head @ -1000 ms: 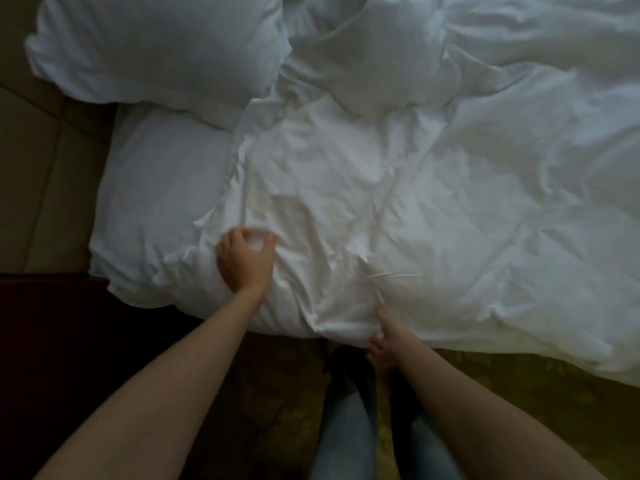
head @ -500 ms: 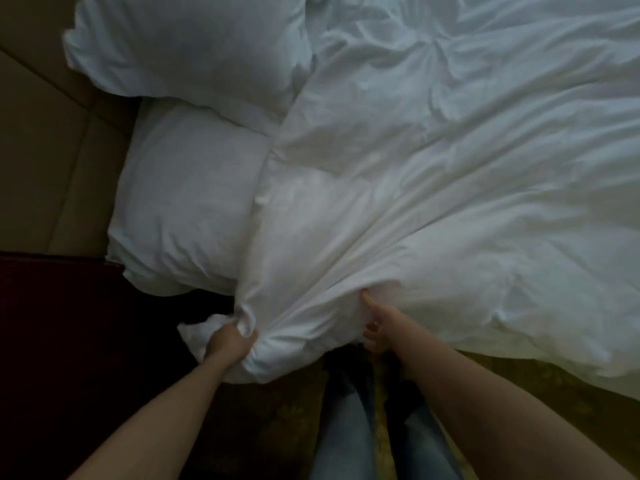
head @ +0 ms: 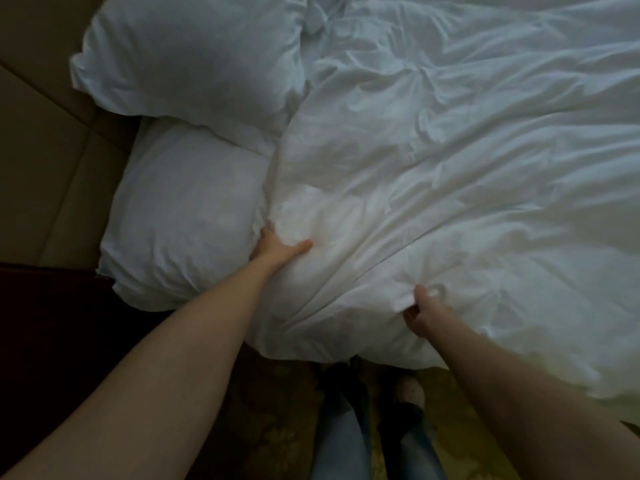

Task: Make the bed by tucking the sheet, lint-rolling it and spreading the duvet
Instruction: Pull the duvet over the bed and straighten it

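The white duvet [head: 433, 174] lies rumpled and creased across the bed, beside two pillows [head: 183, 216]. The left hand [head: 277, 249] grips its bunched corner; the right hand [head: 424, 311] pinches its edge.

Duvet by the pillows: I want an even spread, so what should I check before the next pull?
1. Left hand grips the duvet at its bunched pillow-side end: ok.
2. Right hand pinches a fold near the duvet's near edge: ok.
3. Duvet lying smooth: not ok, creased throughout.
4. Near pillow uncovered: ok.
5. Tuck of the sheet underneath: cannot tell, hidden.
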